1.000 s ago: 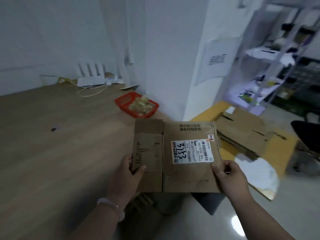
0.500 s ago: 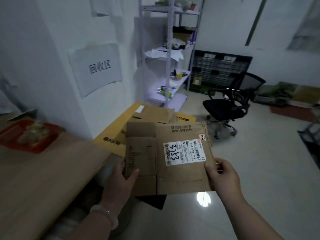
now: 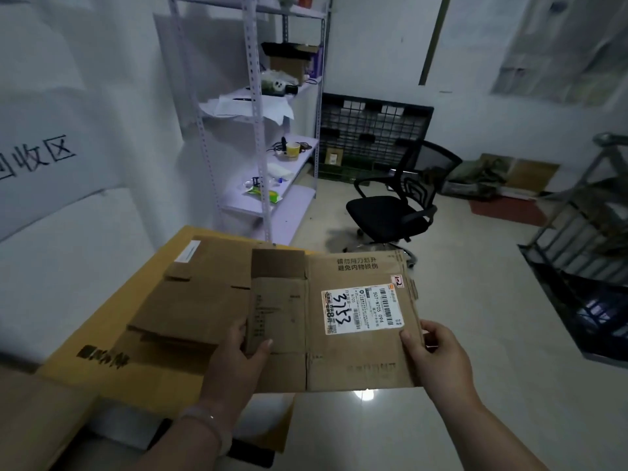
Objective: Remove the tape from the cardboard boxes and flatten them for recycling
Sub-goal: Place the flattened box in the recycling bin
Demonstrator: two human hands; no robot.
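Gripping a flattened box (image 3: pixel 356 355), left hand (image 3: pixel 238 362) and right hand (image 3: pixel 438 355) hover over stacked cardboard (image 3: pixel 190 300).

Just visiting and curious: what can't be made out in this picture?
Head view:
- Underside of the box: faces away from the camera, so any tape there is hidden.
- Small print on the label: too small and blurred.
- The wall sign: cut off by the left edge.
- Fingers of the left hand and right hand: hidden behind the box.
- The cardboard pile: partly covered by the box.
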